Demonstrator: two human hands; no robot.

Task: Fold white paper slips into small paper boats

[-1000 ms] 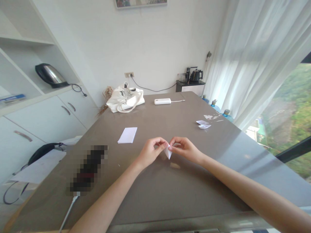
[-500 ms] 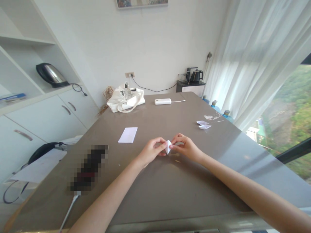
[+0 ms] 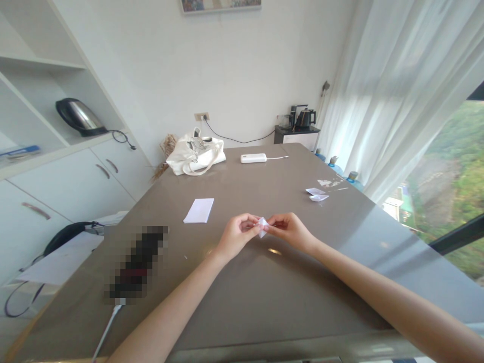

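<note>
A small folded piece of white paper (image 3: 263, 234) is pinched between both hands above the middle of the table (image 3: 242, 292). My left hand (image 3: 240, 233) grips its left side with thumb and fingers. On the other side, my right hand (image 3: 286, 228) holds it, the thumb tip close to the left thumb. The fingertips cover part of the paper. Two folded paper shapes, like little boats (image 3: 318, 197), lie beyond my right hand. A stack of white paper sheets (image 3: 199, 210) rests beyond my left hand.
At the left lies a blurred-out dark object (image 3: 138, 264) with a white cable (image 3: 108, 327). Toward the back are a white handbag (image 3: 196, 154) and a white power bank (image 3: 253, 158). White paper scraps (image 3: 328, 183) lie near the right edge.
My fingers have shifted on the folded paper, and both thumbs now meet at its middle. The paper shows a different, shorter outline. Everything else stays where it was.
</note>
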